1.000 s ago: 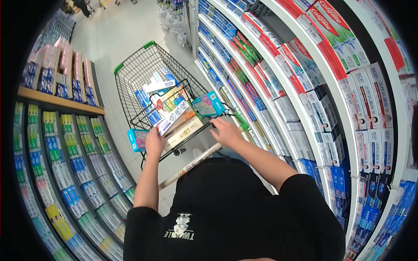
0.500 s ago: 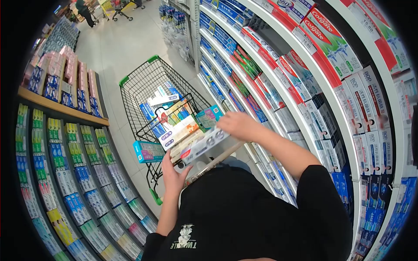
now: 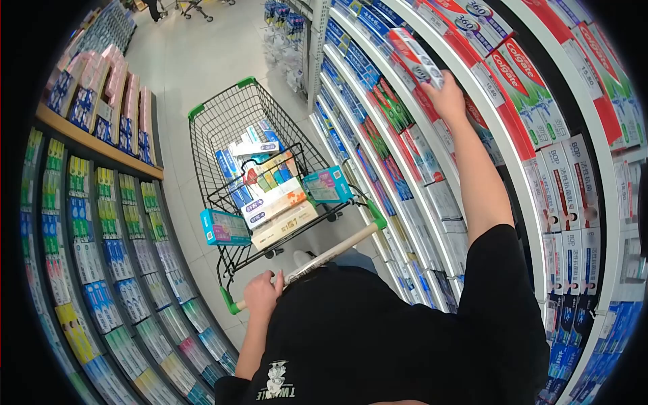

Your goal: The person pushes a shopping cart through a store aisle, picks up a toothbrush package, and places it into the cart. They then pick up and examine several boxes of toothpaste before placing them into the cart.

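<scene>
Gripping a box (image 3: pixel 413 55) by its near end, the right hand (image 3: pixel 447 100) is up at the right shelf (image 3: pixel 521 177), fingers closed round it and the arm at full stretch. The box is red and white and sits tilted at the shelf front among the red toothpaste rows. Can't tell if it rests on the shelf or hangs free. The left hand (image 3: pixel 263 294) is down on the cart handle (image 3: pixel 331 248), near the green end cap. Its fingers are mostly hidden, so can't tell whether it's clamped on the bar or just resting. The cart (image 3: pixel 223 125) stands just ahead of the person, angled along the aisle. Its seat section holds a stack (image 3: pixel 277 209) of cartons. The right teal box (image 3: pixel 327 185) perches on the seat's right rim, and the left teal box (image 3: pixel 224 227) sticks out past the left side. More cartons lie in the main basket. Risks, my read: a one-end hold on a long box gives poor control, so it could twist out or clip neighbouring cartons and drag a row off the shelf. Both teal boxes look barely supported, and a nudge on the handle could tip them to the floor. With a high reach and only one hand on a wheeled cart, balance goes if the cart rolls.
</scene>
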Tool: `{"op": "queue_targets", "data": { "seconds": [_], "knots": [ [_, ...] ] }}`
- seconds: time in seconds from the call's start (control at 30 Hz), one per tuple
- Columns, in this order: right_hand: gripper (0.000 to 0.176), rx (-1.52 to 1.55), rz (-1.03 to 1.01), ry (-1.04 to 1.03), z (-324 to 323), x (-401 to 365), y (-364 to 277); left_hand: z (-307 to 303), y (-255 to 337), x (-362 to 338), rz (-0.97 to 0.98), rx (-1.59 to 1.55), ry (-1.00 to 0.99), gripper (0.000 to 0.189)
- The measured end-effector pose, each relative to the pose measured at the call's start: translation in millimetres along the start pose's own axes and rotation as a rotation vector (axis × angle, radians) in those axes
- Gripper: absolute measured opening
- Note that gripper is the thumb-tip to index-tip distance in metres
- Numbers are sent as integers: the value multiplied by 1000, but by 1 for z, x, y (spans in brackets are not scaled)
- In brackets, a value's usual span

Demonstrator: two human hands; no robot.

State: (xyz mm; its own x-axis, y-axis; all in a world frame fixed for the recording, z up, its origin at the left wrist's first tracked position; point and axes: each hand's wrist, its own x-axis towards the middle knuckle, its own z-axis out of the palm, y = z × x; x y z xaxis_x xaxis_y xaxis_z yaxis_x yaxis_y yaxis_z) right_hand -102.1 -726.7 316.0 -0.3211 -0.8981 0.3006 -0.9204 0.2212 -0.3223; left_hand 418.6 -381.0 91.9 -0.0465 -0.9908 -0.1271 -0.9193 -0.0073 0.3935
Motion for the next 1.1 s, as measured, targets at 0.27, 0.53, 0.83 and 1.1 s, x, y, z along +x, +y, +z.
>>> {"op": "queue_targets", "data": {
  "seconds": [0.27,0.53,0.83,1.1],
  "knots": [
    [67,-153,68,-87,11,28,16,-1,1,2,-19,-2,1,45],
    [80,-350,43,-151,46,72,46,-3,2,3,-28,2,-9,45],
    [100,-239,42,-347,31,83,42,-6,5,3,-55,-9,-20,44],
    [79,-350,-177,72,23,26,11,-4,5,2,-61,-39,-11,41]
  ]
}}
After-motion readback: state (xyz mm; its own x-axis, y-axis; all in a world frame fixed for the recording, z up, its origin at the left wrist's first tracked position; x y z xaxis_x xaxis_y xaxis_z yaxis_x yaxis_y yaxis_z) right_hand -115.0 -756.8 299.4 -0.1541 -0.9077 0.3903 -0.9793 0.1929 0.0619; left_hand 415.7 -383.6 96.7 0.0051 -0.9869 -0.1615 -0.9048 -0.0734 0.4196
